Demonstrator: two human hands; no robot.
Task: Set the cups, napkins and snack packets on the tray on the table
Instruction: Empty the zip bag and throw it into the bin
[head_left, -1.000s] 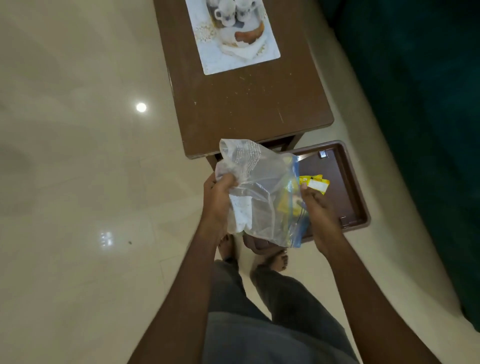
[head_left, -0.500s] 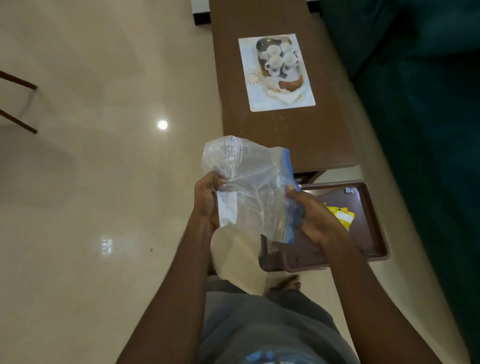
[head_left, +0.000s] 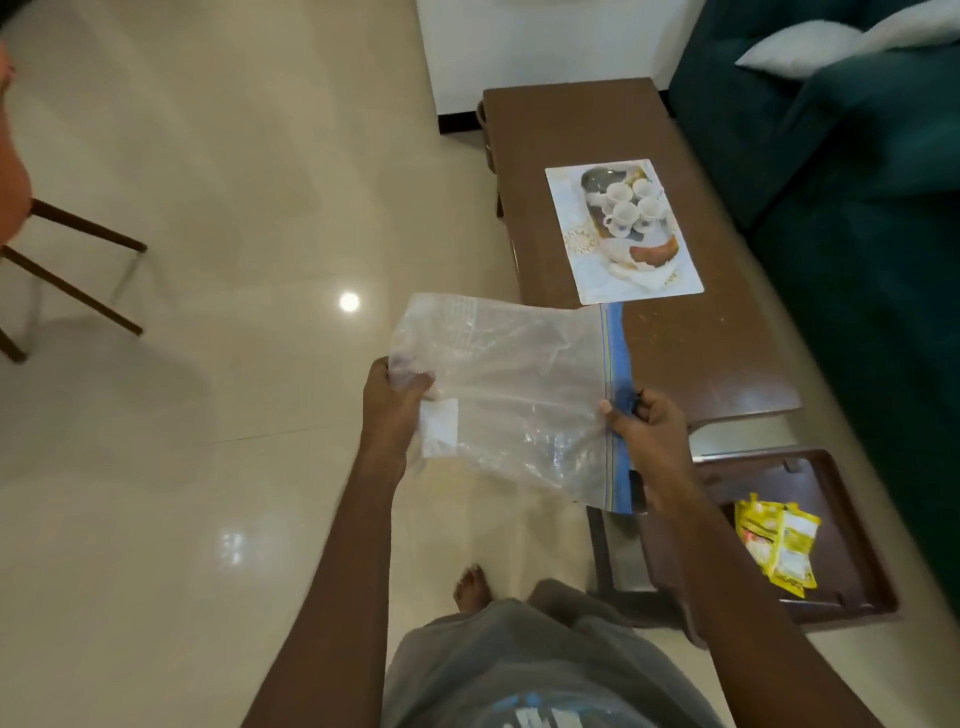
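Head view | left hand (head_left: 395, 400) and right hand (head_left: 641, 428) fingers pinch opposite edges of clear zip bag (head_left: 511, 395), stretched flat, likely to check it is empty | snack packets (head_left: 777, 543) lie in brown tray (head_left: 862, 566) below worktop (head_left: 691, 353) | cups, napkins out of sight; tray's near edge hidden behind right arm.

- i see the brown table (head_left: 685, 358) carrying only a printed picture card (head_left: 623, 231).
- the brown tray (head_left: 852, 582), lower down, holds yellow snack packets (head_left: 779, 545).
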